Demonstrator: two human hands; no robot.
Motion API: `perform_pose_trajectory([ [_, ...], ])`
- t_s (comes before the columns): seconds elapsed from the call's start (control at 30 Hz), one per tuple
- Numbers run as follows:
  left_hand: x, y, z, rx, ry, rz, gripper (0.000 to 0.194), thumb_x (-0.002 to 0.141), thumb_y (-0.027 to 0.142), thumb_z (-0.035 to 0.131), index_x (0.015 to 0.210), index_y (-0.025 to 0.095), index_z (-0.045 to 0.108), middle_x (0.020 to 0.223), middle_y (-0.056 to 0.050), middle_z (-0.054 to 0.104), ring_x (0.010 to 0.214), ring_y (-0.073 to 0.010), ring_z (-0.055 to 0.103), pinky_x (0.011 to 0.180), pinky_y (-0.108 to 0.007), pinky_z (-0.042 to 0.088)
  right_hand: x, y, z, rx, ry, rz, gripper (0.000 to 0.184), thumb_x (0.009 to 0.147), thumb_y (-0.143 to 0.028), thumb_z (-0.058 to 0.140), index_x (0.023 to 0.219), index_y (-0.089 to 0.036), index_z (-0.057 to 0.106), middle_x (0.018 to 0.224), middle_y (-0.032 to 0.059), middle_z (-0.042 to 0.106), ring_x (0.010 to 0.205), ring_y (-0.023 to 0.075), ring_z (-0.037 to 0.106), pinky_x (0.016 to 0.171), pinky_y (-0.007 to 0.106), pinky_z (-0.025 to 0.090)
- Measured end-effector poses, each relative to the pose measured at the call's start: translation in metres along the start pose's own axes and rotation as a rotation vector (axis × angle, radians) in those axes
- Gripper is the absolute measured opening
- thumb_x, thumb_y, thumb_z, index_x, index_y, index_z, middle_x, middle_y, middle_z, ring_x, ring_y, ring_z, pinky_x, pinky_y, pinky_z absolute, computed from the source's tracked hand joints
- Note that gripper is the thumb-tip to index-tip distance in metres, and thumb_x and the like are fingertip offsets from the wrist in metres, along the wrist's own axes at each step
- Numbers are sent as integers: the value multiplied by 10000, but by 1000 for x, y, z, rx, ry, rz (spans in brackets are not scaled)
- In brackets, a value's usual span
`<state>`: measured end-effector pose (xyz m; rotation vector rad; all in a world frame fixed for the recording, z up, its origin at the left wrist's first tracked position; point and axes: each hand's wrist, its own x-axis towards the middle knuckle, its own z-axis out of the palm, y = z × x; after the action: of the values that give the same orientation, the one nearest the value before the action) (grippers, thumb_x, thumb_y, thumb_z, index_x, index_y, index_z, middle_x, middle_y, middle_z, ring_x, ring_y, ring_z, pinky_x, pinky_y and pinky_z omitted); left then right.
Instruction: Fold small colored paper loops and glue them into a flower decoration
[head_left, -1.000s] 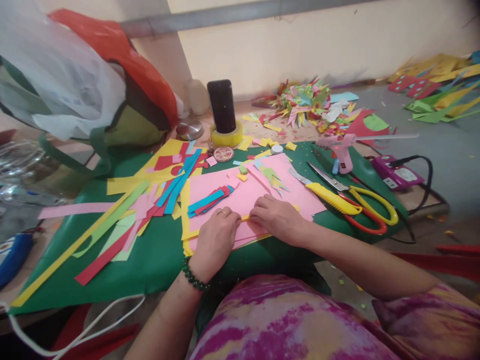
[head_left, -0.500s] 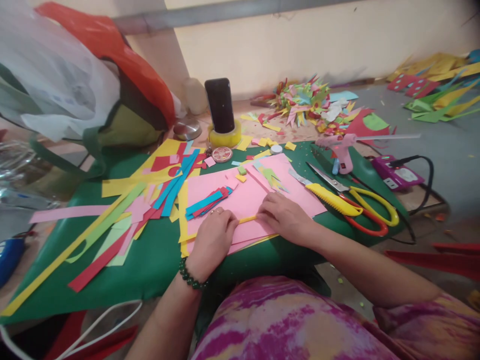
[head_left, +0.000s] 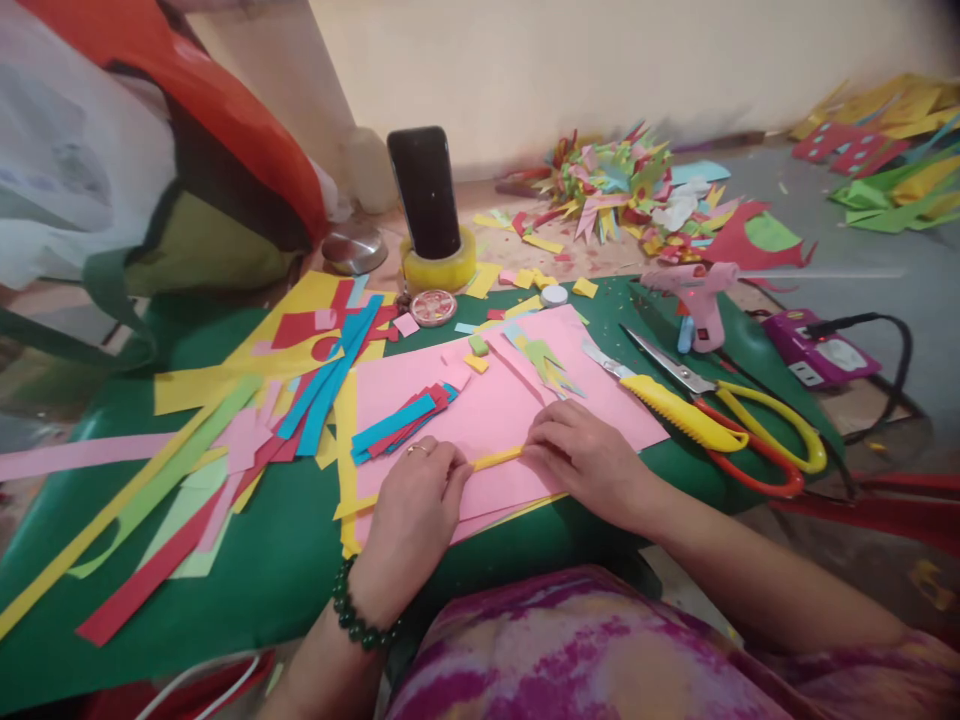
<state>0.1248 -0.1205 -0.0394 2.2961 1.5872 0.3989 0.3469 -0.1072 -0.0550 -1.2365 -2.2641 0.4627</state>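
A narrow yellow paper strip [head_left: 496,459] runs between my two hands, low over a pink paper sheet [head_left: 491,410]. My left hand [head_left: 420,500] is closed on the strip, and the strip's tail sticks out to the left of it. My right hand [head_left: 577,460] pinches the strip's other end, which its fingers hide. Beyond my left hand lies a small bundle of blue and red paper strips [head_left: 405,422]. Cut green and blue paper pieces [head_left: 546,365] rest on the sheet past my right hand.
At right lie a yellow-handled cutter [head_left: 679,410] and open scissors [head_left: 750,420]. Behind them stands a pink glue gun [head_left: 703,305]. A phone [head_left: 425,190] leans upright in a yellow tape roll [head_left: 457,270]. Long paper strips [head_left: 180,475] cover the green surface [head_left: 270,600] at left.
The camera view has shifted and come a little closer. Both hands keep hold of the yellow strip, with about the same gap between them.
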Motion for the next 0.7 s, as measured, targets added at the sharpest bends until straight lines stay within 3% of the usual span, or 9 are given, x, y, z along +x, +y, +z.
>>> perform_pose_trajectory([
  [0.4,2,1,3,193,-8,48,207,906,174,437,731,230,533,698,-26,568,675,-209,549,613,-339,419,2,-3,0,-68,33,34,202,945,-227,516,774,-192,620,799,57,635,775,187,568,685,334,493],
  [0.7,1,4,7,230,68,79,271,920,143,365,710,230,512,681,-35,526,650,-208,499,599,-349,393,5,-7,-1,-72,34,79,197,929,-208,512,763,-182,614,817,68,620,773,187,571,678,336,504],
])
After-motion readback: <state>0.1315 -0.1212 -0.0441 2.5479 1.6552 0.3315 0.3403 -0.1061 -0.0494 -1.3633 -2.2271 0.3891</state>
